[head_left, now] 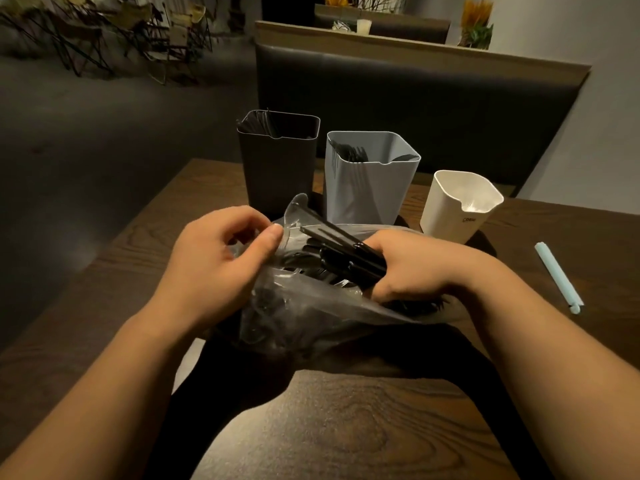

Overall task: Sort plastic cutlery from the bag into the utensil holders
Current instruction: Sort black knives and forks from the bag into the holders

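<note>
A clear plastic bag [311, 306] full of black plastic cutlery lies on the wooden table [346, 427] in front of me. My left hand [218, 261] pinches the bag's upper edge and holds it open. My right hand [412, 268] is inside the bag's mouth, gripping a bundle of black cutlery [346, 251] whose handles point up and to the left. Behind the bag stand three holders: a black holder [277, 168] with black cutlery inside, a grey holder [367, 181] with black forks inside, and a white holder [457, 209] whose contents I cannot make out.
A pale blue pen [559, 277] lies on the table to the right. A dark padded bench back [415, 98] rises behind the table. The table's left edge runs diagonally beside the floor [86, 150]. Folding chairs stand far back left.
</note>
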The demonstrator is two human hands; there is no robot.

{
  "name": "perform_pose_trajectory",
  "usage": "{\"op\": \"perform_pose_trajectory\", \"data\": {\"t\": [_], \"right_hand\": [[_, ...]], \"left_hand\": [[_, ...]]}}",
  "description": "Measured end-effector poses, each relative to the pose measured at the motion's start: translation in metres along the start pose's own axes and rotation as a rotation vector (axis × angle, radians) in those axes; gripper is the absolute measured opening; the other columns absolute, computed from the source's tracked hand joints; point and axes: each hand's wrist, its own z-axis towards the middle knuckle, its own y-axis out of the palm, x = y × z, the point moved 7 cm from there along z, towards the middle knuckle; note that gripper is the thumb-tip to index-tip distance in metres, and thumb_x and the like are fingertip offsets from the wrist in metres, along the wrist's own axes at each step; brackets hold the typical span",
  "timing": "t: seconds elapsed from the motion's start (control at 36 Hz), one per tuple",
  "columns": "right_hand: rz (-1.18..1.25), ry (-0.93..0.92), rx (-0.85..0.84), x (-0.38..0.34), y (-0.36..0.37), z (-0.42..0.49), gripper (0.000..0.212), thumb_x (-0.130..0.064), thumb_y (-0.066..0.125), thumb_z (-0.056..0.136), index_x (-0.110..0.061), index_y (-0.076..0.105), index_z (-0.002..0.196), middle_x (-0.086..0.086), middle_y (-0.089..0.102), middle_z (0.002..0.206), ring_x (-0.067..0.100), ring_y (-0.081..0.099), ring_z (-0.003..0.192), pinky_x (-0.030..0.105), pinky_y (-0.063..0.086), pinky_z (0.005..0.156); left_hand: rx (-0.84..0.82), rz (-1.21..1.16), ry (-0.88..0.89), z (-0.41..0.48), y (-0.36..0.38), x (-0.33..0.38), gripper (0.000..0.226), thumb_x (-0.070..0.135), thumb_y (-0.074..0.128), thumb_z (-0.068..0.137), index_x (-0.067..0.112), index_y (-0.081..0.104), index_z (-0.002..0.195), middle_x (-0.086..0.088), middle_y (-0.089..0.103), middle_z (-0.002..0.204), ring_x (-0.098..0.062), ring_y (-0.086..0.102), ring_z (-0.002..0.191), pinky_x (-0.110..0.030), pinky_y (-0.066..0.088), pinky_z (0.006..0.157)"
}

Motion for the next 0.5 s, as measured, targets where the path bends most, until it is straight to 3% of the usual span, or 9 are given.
{"op": "perform_pose_trajectory", "data": {"t": [0.11, 0.19, 0.33, 0.44, 0.5], "right_hand": [[0.003, 0.022, -0.014, 0.003, 0.0, -0.001, 0.019, -0.017, 0.075, 0.076, -0.032, 0.067, 0.084, -0.002, 0.071, 0.081, 0.011, 0.068, 0.075, 0.041, 0.059, 0.077], [0.009, 0.025, -0.013, 0.003, 0.001, -0.001, 0.018, -0.018, 0.075, 0.078, -0.032, 0.066, 0.087, -0.002, 0.071, 0.084, 0.012, 0.068, 0.078, 0.038, 0.058, 0.077], [0.03, 0.032, 0.038, 0.004, 0.0, -0.004, 0.018, -0.018, 0.076, 0.076, -0.03, 0.065, 0.084, 0.002, 0.07, 0.081, 0.014, 0.068, 0.075, 0.038, 0.058, 0.071], [0.062, 0.019, 0.112, 0.006, -0.005, -0.01, 0.018, -0.017, 0.077, 0.074, -0.026, 0.062, 0.075, -0.003, 0.064, 0.07, 0.008, 0.061, 0.061, 0.025, 0.048, 0.056], [0.084, 0.011, 0.12, 0.008, -0.006, -0.012, 0.017, -0.014, 0.078, 0.072, -0.018, 0.062, 0.076, 0.005, 0.063, 0.072, 0.017, 0.062, 0.063, 0.032, 0.048, 0.057]], "left_hand": [[-0.022, -0.12, -0.014, 0.0, 0.002, 0.004, 0.03, 0.048, 0.048, 0.093, 0.029, 0.07, 0.1, 0.014, 0.066, 0.097, -0.008, 0.062, 0.098, -0.023, 0.048, 0.081], [-0.075, -0.06, 0.012, 0.001, 0.011, 0.01, 0.023, 0.046, 0.059, 0.09, 0.029, 0.073, 0.098, 0.015, 0.065, 0.101, -0.009, 0.061, 0.104, -0.027, 0.047, 0.087], [0.002, -0.05, -0.056, 0.0, 0.013, 0.007, 0.011, 0.029, 0.065, 0.093, 0.028, 0.071, 0.085, 0.013, 0.066, 0.085, -0.002, 0.061, 0.086, -0.018, 0.042, 0.074], [0.07, -0.306, -0.195, -0.005, 0.009, 0.002, 0.015, 0.028, 0.065, 0.094, 0.021, 0.075, 0.085, 0.002, 0.072, 0.081, -0.013, 0.068, 0.081, -0.03, 0.052, 0.075], [0.118, -0.48, -0.287, -0.006, 0.008, -0.002, 0.021, 0.028, 0.064, 0.094, 0.017, 0.074, 0.079, 0.0, 0.071, 0.077, -0.014, 0.066, 0.078, -0.03, 0.051, 0.075]]}}
